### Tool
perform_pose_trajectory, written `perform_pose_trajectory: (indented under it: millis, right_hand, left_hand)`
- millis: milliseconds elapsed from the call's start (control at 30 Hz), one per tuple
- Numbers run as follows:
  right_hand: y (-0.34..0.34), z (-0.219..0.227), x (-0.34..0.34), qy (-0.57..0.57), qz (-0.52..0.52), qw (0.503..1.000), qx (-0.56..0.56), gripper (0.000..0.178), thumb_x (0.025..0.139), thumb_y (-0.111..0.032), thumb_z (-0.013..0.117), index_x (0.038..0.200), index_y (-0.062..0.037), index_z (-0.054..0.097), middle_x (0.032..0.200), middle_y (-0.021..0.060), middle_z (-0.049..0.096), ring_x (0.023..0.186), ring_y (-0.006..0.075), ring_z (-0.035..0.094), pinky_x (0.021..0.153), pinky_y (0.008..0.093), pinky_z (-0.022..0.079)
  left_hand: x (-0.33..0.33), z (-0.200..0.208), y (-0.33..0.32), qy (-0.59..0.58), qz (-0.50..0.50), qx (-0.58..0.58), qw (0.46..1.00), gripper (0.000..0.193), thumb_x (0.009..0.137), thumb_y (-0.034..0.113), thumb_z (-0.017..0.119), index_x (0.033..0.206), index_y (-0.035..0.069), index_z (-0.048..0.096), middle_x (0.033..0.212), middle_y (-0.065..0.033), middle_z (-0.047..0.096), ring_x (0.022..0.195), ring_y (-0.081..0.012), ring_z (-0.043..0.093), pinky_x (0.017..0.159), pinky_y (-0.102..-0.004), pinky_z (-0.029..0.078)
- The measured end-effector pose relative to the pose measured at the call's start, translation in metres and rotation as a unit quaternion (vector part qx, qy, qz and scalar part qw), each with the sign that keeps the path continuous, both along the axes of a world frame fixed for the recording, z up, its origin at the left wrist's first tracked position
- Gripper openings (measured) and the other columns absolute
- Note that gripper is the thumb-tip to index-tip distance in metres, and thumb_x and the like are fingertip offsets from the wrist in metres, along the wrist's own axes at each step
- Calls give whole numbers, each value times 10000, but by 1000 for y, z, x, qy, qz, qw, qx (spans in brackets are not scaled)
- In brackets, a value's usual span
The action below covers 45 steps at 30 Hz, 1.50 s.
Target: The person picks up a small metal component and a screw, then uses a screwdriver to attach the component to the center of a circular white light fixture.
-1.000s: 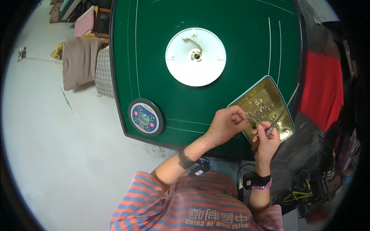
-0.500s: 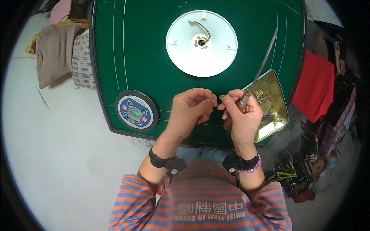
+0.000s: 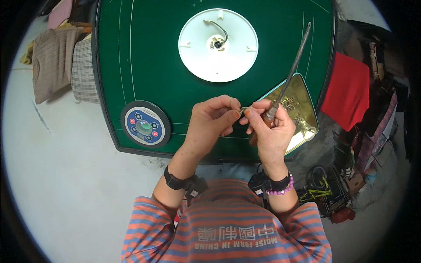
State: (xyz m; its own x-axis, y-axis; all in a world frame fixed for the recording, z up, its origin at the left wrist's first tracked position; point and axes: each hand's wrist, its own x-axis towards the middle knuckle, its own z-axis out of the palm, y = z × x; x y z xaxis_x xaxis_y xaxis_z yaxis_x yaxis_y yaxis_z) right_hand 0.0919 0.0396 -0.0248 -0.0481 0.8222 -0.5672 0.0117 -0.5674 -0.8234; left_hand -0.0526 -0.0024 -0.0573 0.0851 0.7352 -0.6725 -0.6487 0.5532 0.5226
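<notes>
Brown-handled and long in the shaft, the screwdriver (image 3: 288,78) rests in the right hand (image 3: 272,131), its tip pointing far and slightly right above the green desk (image 3: 175,92). That hand's grip is curled round the handle, with thumb and forefinger drawn together at a small metal piece (image 3: 243,110). The left hand (image 3: 209,125) meets it there, its grip pinching the same piece — which shape it has is too small to tell. The piece sits between the two hands, above the desk's near side.

It should be light, stiff and rather slippery, easily dropped; the fingertip pads on its edges are the best hold. The screwdriver probably carries weight along its shaft, so the handle is the place to hold it. On the far side lies a white dish-shaped part (image 3: 218,65), likely light and perhaps brittle: take it by the rim — its wire (image 3: 224,31) looks flexible. Loose screws (image 3: 288,104) lie in the tin (image 3: 310,97) at right.
</notes>
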Motion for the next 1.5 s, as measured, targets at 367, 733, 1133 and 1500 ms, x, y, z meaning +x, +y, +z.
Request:
perform_pose_trajectory:
  millis: [367, 733, 1133, 1500]
  right_hand:
    - [-14, 16, 14, 22, -29, 999, 35, 164, 874, 32, 678, 1026, 23, 618, 872, 100, 710, 721, 126, 689, 545, 198, 493]
    - [-81, 9, 124, -62, -118, 990, -46, 120, 904, 3, 644, 1021, 27, 636, 910, 75, 692, 748, 111, 677, 545, 203, 494]
    - [-130, -17, 199, -46, -211, 974, -65, 125, 914, 29, 608, 1034, 11, 641, 912, 73, 673, 764, 109, 675, 548, 213, 496]
    - [-129, -34, 225, -20, -263, 963, -53, 117, 890, 68, 603, 978, 0, 641, 999, 89, 655, 685, 74, 625, 522, 186, 459]
  left_hand:
    - [12, 9, -2, -9, 1, 117, 993, 94, 868, -112, 573, 886, -21, 587, 1009, -58, 545, 697, -97, 547, 546, -224, 452]
    - [72, -7, 1, 274, -258, 78, 923, 83, 865, -75, 621, 905, -3, 618, 852, 7, 592, 663, -42, 495, 583, -170, 405]
    - [154, -65, 10, 480, -350, 200, 779, 19, 857, 2, 661, 859, -7, 645, 754, -47, 617, 618, -92, 558, 576, -243, 458]
    - [167, -86, 25, 556, -367, 210, 716, 68, 837, 24, 700, 879, -11, 659, 775, -80, 641, 616, -120, 592, 573, -261, 476]
